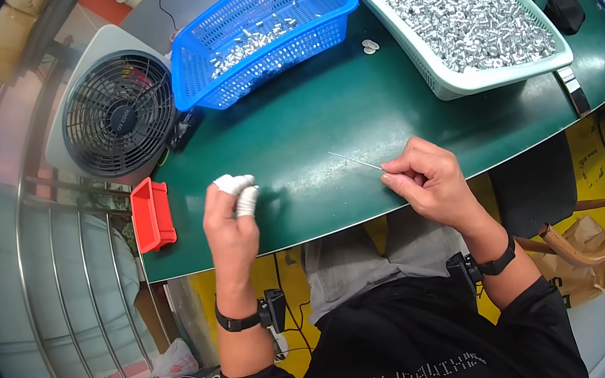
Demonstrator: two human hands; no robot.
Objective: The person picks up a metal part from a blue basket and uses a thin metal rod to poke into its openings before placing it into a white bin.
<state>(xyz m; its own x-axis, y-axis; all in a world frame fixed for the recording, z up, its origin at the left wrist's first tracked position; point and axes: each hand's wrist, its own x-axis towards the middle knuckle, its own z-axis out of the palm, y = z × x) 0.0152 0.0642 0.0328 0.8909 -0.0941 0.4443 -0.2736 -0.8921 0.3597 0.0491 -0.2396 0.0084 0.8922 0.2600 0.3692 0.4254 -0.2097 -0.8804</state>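
My right hand (pixel 429 176) pinches one end of a thin metal rod (pixel 356 161) between thumb and fingers. The rod's free end points left and away from me, above the green tabletop (pixel 305 211). To the left, my left hand (pixel 231 217) is raised over the table with its fingers curled and the thumb close to them. White wrapping covers the thumb and some fingertips of that hand. Whatever its fingertips hold, if anything, is too small to make out. A gap separates the rod's tip from my left hand.
A blue basket (pixel 210 98) with small silver metal parts stands at the back. At the back right, a pale green basket (pixel 472 82) is heaped with similar parts. A few small pieces (pixel 370 46) lie between them. A red bin (pixel 163 215) and a fan (pixel 121 117) stand left.
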